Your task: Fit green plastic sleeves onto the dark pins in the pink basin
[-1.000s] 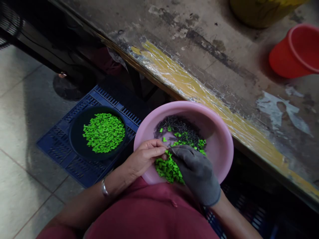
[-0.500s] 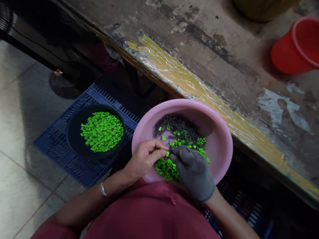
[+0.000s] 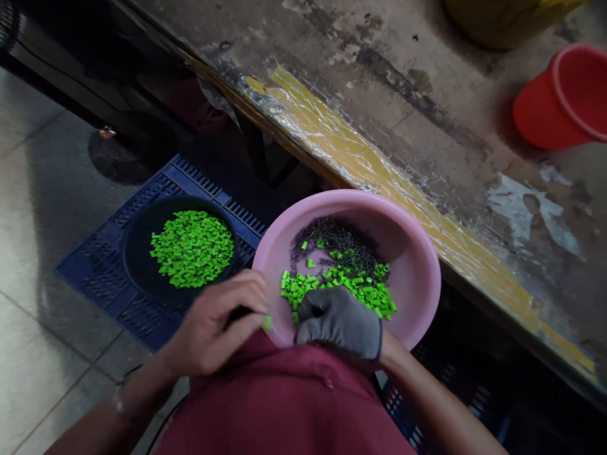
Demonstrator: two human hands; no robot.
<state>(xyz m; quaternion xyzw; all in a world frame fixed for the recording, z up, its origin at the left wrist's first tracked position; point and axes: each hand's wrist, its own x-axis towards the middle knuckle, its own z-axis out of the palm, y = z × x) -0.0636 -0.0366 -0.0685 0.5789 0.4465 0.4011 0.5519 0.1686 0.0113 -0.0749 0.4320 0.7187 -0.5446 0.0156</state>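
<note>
A pink basin (image 3: 417, 253) rests on my lap and holds small green plastic pieces (image 3: 351, 287) mixed with thin dark metal parts (image 3: 341, 237). My right hand (image 3: 339, 322), in a grey glove, is curled closed at the near side of the basin, over the green pieces; what it holds is hidden. My bare left hand (image 3: 215, 325) is outside the basin's left rim and pinches one green piece (image 3: 267, 322) between thumb and fingers. To the left, a black bowl (image 3: 140, 253) holds a heap of green pieces (image 3: 192, 248).
The black bowl sits on a blue slatted crate (image 3: 118, 291) on the tiled floor. A worn workbench (image 3: 403, 101) with yellow tape along its edge runs behind the basin. A red bucket (image 3: 564, 98) stands at its far right, a yellow container (image 3: 502, 19) at the top.
My left hand has left the basin and moved left toward the black bowl with a green piece. The gloved right hand has drawn back to the near rim and curled shut.
</note>
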